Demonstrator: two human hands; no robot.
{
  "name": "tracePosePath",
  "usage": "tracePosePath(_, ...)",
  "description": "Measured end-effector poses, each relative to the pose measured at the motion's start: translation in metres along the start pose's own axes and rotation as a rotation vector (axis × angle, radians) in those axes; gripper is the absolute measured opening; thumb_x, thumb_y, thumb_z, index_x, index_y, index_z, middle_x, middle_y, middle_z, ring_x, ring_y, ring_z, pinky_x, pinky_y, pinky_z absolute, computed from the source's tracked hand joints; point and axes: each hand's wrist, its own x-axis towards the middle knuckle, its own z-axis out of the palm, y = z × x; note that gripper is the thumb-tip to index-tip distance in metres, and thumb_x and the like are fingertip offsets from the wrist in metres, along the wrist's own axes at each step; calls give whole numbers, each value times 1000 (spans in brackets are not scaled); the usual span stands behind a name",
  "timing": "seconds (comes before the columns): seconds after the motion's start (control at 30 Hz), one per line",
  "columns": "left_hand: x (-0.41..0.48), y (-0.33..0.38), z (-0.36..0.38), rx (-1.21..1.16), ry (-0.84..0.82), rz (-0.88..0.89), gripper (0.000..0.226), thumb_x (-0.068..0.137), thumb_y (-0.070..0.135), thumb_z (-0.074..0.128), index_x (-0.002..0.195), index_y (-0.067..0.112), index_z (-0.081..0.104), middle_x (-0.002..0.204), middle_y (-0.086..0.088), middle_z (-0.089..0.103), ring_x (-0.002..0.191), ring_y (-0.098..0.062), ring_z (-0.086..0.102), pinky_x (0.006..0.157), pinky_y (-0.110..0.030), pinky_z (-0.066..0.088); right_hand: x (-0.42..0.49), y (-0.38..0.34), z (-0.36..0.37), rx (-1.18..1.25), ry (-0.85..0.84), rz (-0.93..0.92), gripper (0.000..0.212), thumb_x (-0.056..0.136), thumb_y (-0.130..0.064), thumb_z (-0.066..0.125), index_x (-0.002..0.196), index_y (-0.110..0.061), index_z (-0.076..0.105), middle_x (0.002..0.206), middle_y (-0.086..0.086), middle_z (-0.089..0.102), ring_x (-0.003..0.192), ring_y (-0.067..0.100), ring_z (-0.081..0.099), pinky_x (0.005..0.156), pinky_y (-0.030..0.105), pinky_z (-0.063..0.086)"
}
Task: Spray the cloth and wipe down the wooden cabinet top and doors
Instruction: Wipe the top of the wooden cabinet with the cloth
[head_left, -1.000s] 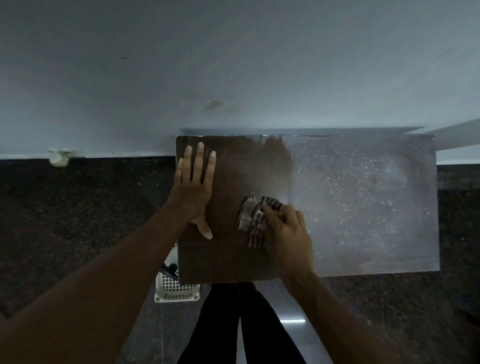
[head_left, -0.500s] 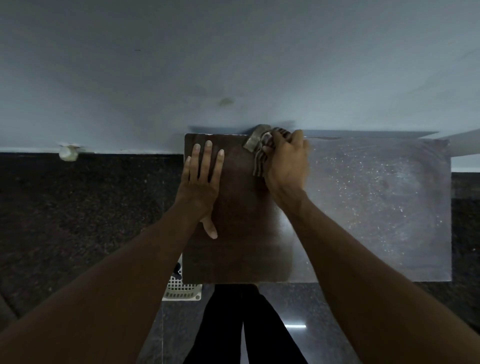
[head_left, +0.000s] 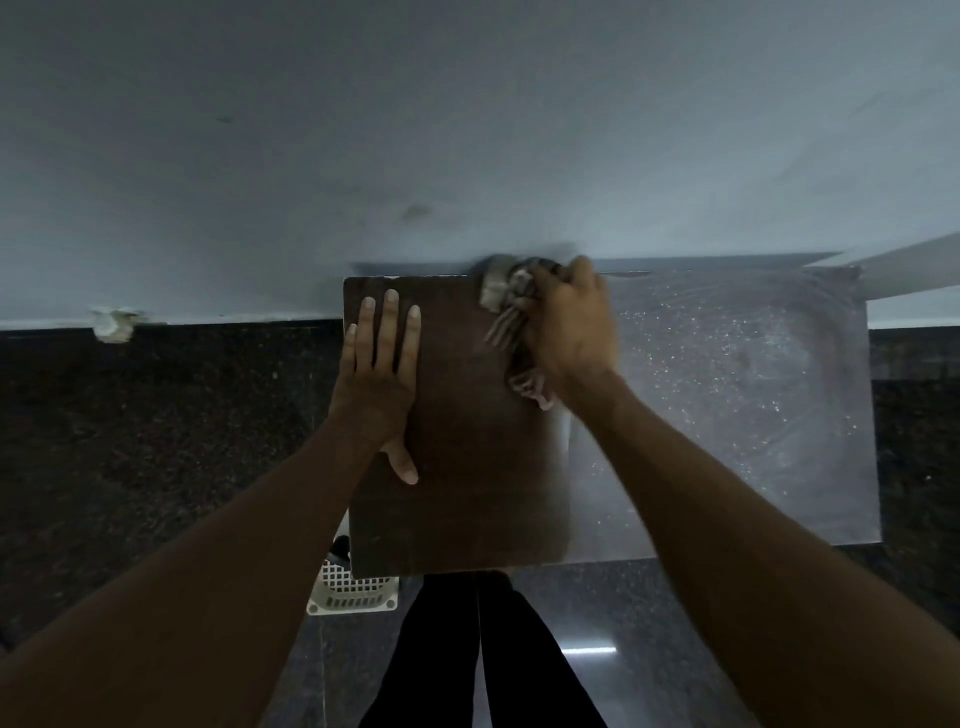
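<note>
The wooden cabinet top lies below me against the pale wall. Its left part is dark brown, its right part looks grey and speckled. My right hand is shut on a bunched striped cloth and presses it on the top at the back edge, near the wall. My left hand rests flat on the left side of the top, fingers spread, holding nothing. The cabinet doors are out of sight beneath the top, and no spray bottle is visible.
A white plastic lattice basket sits on the dark speckled floor under the cabinet's front left corner. My dark trouser legs stand at the front edge. A small white fitting sticks out at the wall base, left.
My right hand carried the cloth from the middle of the top up to the back edge by the wall, where it now stays. The left hand has kept its place.
</note>
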Motion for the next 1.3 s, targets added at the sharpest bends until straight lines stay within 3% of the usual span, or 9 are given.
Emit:
tracePosePath(0.13, 0, 0, 0, -4, -16, 2, 192, 21, 73, 88, 142, -1, -41, 147, -30, -47, 134, -47, -42, 107, -54, -24, 7, 47, -18, -74, 44, 129, 35, 99, -18, 56, 134, -16, 57, 123, 14, 47, 111, 33, 47, 90, 43, 51)
tracePosePath(0.3, 0, 0, 0, -9, -10, -1, 192, 21, 74, 88, 141, -1, -43, 146, -30, -47, 135, -47, -42, 108, -54, -23, 10, 21, -8, -87, 78, 256, 27, 98, -16, 56, 124, -12, 62, 120, 14, 47, 110, 33, 47, 90, 44, 51)
tracePosePath(0.47, -1, -1, -3, -7, -41, 3, 191, 23, 73, 88, 138, -1, -45, 138, -29, -54, 129, -47, -47, 107, -55, -24, -17, -40, 12, 68, -30, 0, 36, 95, -10, 53, 130, -13, 55, 128, 16, 46, 115, 35, 45, 91, 48, 49)
tracePosePath(0.53, -1, -2, -3, 4, -68, 14, 187, 25, 75, 87, 133, 1, -47, 134, -30, -57, 123, -47, -52, 105, -56, -27, -35, -58, 19, 116, -48, -24, 36, 93, -15, 62, 128, -12, 55, 127, 13, 46, 111, 31, 47, 85, 45, 54)
tracePosePath(0.63, 0, -3, -5, 0, -93, 12, 186, 26, 79, 84, 127, 3, -53, 129, -29, -61, 119, -47, -54, 102, -56, -32, -60, -62, 26, 51, -105, -78, 53, 86, -26, 75, 132, -13, 53, 129, 10, 44, 112, 26, 45, 84, 39, 57)
tracePosePath(0.73, -2, -2, -5, -26, -75, 15, 189, 23, 76, 86, 128, 4, -55, 135, -27, -59, 122, -45, -54, 95, -51, -38, -68, -43, 23, 15, -154, -144, 60, 87, -27, 74, 140, -17, 48, 133, 10, 41, 116, 26, 43, 88, 38, 55)
tracePosePath(0.93, -2, -3, -3, -40, -47, 29, 191, 20, 78, 85, 132, 2, -50, 139, -28, -54, 129, -46, -48, 106, -55, -26, -28, 18, -4, 39, -26, 53, 37, 100, -23, 57, 137, -20, 53, 127, 11, 44, 115, 32, 47, 88, 48, 55)
tracePosePath(1.13, -3, -4, -3, -41, -25, 53, 191, 19, 79, 83, 129, 4, -54, 133, -26, -59, 128, -45, -49, 108, -56, -24, 14, 6, -4, -81, 49, 254, 23, 98, -15, 56, 120, -13, 64, 127, 11, 45, 113, 32, 46, 89, 40, 53)
tracePosePath(1.3, -2, -3, -3, -18, -51, 35, 189, 20, 75, 86, 140, 1, -41, 138, -28, -53, 130, -45, -46, 108, -55, -24, -16, -52, 10, 10, -67, 47, 43, 93, -25, 66, 134, -18, 55, 139, 8, 38, 120, 29, 41, 89, 38, 54)
